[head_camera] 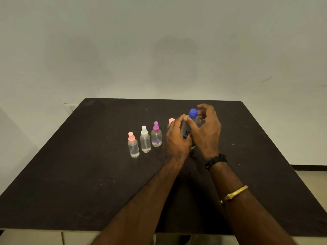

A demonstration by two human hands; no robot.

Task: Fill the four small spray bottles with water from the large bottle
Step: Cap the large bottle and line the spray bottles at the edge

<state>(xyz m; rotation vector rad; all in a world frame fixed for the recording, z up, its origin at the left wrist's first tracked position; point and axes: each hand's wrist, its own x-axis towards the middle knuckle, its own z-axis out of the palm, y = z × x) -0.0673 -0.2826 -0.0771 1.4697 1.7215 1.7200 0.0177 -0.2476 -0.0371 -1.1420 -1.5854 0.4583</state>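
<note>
**Both hands at the capped large bottle, spray bottles lined up beside it**

Head view, looking down at a dark table [88, 174] against a plain wall. The large bottle [193, 123] stands right of centre, its long axis upright and its blue cap [192, 113] pointing up, not yet removed. The left hand [177, 138] wraps the bottle's body from the left, fingers curled round it. The right hand [207, 131] comes from the right, its thumb lying across the bottle's front and its fingers arched over and behind the cap. Whether those fingers already pinch the cap cannot be told. The cap sits just beside and below the right fingertips, so the right hand is the nearer one for unscrewing, probably the next step.

To the left, a slanting row of small spray bottles stands upright, nozzles up: a pink-topped bottle [133, 146], a white-topped bottle [145, 140], a purple-topped bottle [156, 135], and a fourth bottle [171, 121], mostly hidden behind the left hand. All keep their tops on
</note>
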